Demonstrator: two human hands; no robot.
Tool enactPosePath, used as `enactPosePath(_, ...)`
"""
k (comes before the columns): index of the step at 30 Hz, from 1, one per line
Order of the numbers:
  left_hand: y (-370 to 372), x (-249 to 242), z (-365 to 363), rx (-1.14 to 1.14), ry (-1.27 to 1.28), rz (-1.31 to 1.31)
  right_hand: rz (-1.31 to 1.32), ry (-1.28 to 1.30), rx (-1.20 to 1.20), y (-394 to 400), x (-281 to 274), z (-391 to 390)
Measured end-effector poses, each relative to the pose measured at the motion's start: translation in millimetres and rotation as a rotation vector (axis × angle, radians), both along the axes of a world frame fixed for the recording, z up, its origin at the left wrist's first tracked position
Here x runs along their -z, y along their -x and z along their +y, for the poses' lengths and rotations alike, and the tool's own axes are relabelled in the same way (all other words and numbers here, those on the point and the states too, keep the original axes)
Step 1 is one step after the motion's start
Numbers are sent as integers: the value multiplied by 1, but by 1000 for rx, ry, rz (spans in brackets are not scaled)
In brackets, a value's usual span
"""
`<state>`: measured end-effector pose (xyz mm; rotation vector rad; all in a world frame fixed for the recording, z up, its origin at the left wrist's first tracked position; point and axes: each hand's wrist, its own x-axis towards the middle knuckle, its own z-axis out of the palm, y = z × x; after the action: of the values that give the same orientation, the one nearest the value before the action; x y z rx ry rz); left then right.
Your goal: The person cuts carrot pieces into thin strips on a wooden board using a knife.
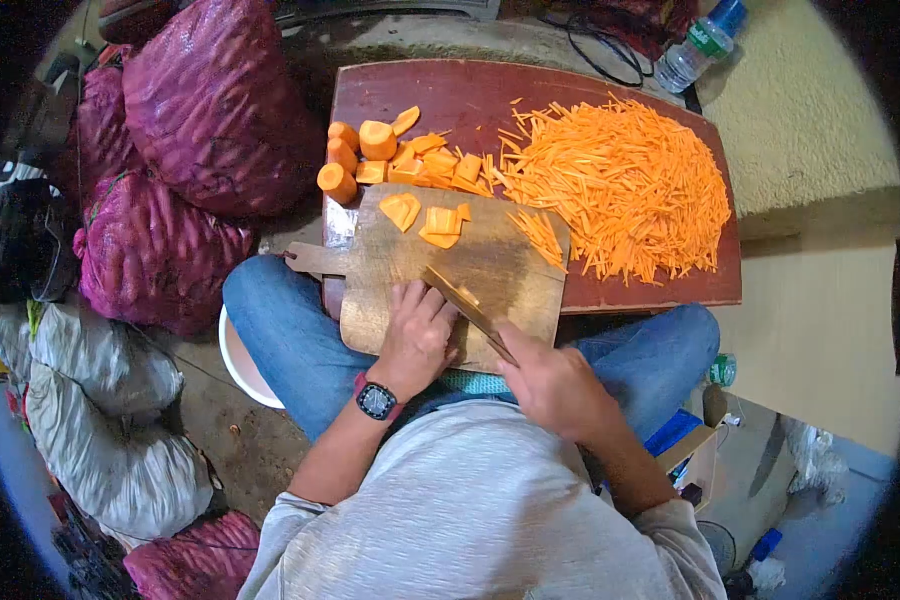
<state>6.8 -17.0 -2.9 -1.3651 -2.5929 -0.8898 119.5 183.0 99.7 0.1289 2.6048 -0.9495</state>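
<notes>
My right hand (550, 385) is wrapped round the handle of a knife (470, 312), whose blade slants up and left over a wooden cutting board (375, 315). Close beside the blade, my left hand (417, 330) presses down on the board with curled fingers; whatever lies beneath them is hidden. A small orange bit clings to the blade. Carrot slices (442, 222) lie in a short stack on the board, with another slice pile (400, 211) to their left. Some carrot strips (538, 238) rest at the board's right edge.
The board overlaps a dark red table (650, 292) carrying a large heap of carrot strips (620, 185). Cut carrot chunks (338, 182) stand at its left. Purple mesh sacks (220, 110) fill the left side, near a white basin (245, 365). A plastic bottle (698, 50) lies at back right.
</notes>
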Motion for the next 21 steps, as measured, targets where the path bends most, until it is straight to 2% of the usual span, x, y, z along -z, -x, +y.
enactPosePath(1,-1,1,0,-4,10,-8,-89,-24,0,-6,-4,2)
enactPosePath(5,-3,2,0,-17,23,-30,-113,-11,42,-14,2,1)
enactPosePath(7,-3,6,1,-18,-3,-11,61,63,52,-6,10,-3)
enactPosePath(11,-3,4,0,-26,-2,17,148,113,39,-2,3,1)
enactPosePath(13,-3,6,0,-35,-1,2,-138,-29,31,-7,-6,2)
enactPosePath(14,-5,6,0,-40,1,-14,-144,-31,25,-7,-3,2)
enactPosePath(17,-5,4,2,-47,-25,-1,-71,19,68,-5,12,-1)
enactPosePath(19,-7,-3,2,-45,-3,-5,150,112,31,5,18,0)
enactPosePath(21,-4,-9,2,-46,18,-1,155,90,40,0,13,1)
